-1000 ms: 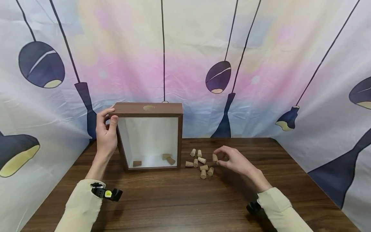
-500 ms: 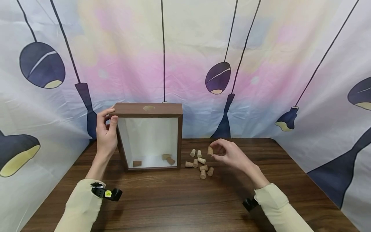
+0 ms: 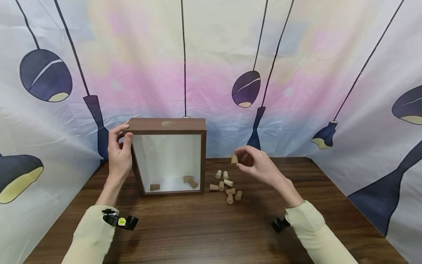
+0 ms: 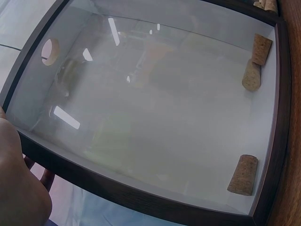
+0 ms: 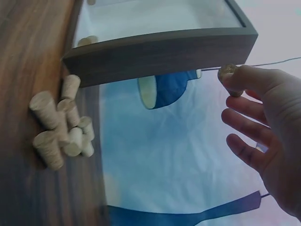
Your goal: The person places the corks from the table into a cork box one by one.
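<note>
A brown shadow box (image 3: 202, 161) with a clear front stands upright on the table. In its top edge is an oval hole (image 3: 168, 124), seen from inside as a round opening (image 4: 50, 52) in the left wrist view. Three corks lie inside along the bottom, one cork (image 4: 243, 175) apart from the other two. My left hand (image 3: 120, 156) grips the box's upper left corner. My right hand (image 3: 260, 165) pinches a cork (image 3: 234, 159) between thumb and fingertips, raised above the table right of the box. Below it lies a loose group of corks (image 3: 228, 183).
The dark wooden table (image 3: 184, 227) ends at a patterned cloth backdrop (image 3: 217, 91) behind the box. Cloth also hangs at both sides. Some loose corks lie close to the box's right side; a few stand on end.
My right hand has lifted the cork off the table and carried it up and to the left. The left hand and the box hold still.
</note>
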Tool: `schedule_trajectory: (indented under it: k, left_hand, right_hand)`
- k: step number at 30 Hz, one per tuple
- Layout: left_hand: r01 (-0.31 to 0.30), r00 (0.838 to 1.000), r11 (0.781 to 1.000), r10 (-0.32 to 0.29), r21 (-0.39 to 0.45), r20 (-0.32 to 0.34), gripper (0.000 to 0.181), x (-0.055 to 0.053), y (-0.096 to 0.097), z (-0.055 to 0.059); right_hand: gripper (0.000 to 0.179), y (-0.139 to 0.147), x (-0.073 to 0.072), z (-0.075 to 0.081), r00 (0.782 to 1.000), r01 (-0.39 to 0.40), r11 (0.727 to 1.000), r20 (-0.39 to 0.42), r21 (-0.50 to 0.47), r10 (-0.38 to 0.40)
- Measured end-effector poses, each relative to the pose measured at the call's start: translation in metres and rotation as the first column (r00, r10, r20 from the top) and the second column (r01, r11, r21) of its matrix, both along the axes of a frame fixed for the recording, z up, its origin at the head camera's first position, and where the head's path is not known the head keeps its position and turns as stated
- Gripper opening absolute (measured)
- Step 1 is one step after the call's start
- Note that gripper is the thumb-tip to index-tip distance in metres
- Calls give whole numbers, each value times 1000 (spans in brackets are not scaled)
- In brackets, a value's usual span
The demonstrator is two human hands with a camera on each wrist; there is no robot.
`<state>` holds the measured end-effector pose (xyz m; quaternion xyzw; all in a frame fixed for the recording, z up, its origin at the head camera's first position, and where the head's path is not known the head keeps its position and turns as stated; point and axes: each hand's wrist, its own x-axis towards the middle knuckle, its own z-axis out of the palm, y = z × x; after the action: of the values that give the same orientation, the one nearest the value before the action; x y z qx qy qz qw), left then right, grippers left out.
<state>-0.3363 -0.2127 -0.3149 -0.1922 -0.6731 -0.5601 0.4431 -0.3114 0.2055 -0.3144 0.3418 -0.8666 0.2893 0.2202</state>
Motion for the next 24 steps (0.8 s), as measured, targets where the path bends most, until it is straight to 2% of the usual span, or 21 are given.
schedule_trajectory:
  k: [10, 20, 24]
  left_hand:
    - [-11, 1000, 1000, 11, 2, 14, 36, -13, -7, -8]
    - [-10, 1000, 1000, 10, 1, 0, 35, -12, -8, -8]
    - [-11, 1000, 1000, 11, -6, -9, 35, -12, -7, -8]
  right_hand:
    - [33, -10, 2, 25, 995, -8, 999, -97, -36, 4]
    - [30, -33, 5, 53, 972, -75, 996, -227, -56, 60]
    - [30, -42, 7, 64, 967, -89, 994, -246, -67, 70]
